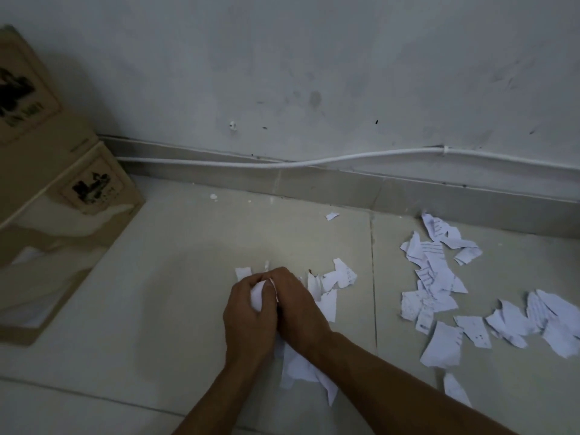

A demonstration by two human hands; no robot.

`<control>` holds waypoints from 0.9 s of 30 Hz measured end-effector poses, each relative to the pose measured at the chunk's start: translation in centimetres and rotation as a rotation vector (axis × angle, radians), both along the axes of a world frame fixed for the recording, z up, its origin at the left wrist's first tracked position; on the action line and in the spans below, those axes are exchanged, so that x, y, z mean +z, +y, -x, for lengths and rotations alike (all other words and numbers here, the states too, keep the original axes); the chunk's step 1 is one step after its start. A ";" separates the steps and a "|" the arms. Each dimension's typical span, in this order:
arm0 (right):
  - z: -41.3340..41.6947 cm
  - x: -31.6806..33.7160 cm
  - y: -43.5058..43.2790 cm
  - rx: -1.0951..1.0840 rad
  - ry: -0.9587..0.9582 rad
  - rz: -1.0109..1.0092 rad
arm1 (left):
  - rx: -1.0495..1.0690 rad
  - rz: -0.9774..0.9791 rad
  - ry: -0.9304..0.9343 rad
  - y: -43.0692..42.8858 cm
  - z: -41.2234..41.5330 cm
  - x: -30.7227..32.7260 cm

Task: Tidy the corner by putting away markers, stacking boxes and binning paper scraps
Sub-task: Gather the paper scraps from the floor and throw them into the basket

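Note:
My left hand [248, 321] and my right hand [298, 312] are pressed together low over the tiled floor, both closed around a bunch of white paper scraps [259, 296]. More of that bunch hangs below the wrists [301, 365]. A few torn pieces [339, 277] lie just right of my hands. A larger scatter of written-on paper scraps [439, 284] covers the floor to the right, reaching the frame's edge [552, 321]. One small scrap [332, 216] lies near the skirting.
Two brown cardboard boxes stand at the left, a taller one [28, 98] behind and a lower one [94, 183] in front. A white cable [282, 163] runs along the skirting board under the scuffed wall. No markers or bin are in view.

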State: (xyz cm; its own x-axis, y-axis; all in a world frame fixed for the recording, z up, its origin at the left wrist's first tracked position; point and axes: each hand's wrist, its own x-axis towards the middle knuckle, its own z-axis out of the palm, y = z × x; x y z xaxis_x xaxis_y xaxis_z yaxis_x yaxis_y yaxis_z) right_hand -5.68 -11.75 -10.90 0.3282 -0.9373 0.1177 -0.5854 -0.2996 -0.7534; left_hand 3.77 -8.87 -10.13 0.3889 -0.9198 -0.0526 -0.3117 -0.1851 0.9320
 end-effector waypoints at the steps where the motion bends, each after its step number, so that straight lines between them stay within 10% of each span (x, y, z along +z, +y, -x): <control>1: -0.4 0.3 0.0 0.000 -0.016 -0.009 | -0.005 0.004 0.006 0.0 -0.4 0.1; 14: -6.7 6.7 0.5 0.146 0.047 0.140 | 0.091 0.103 -0.059 2.4 -7.0 8.3; 17: -9.7 8.3 1.4 0.033 -0.269 0.104 | 0.162 0.174 -0.080 4.0 -9.9 10.9; 19: -12.0 9.6 1.6 0.183 -0.117 0.366 | 0.187 0.192 -0.076 4.8 -11.5 12.3; 27: -21.7 15.0 4.4 0.447 -0.228 0.345 | 0.417 0.276 -0.139 10.8 -18.5 18.0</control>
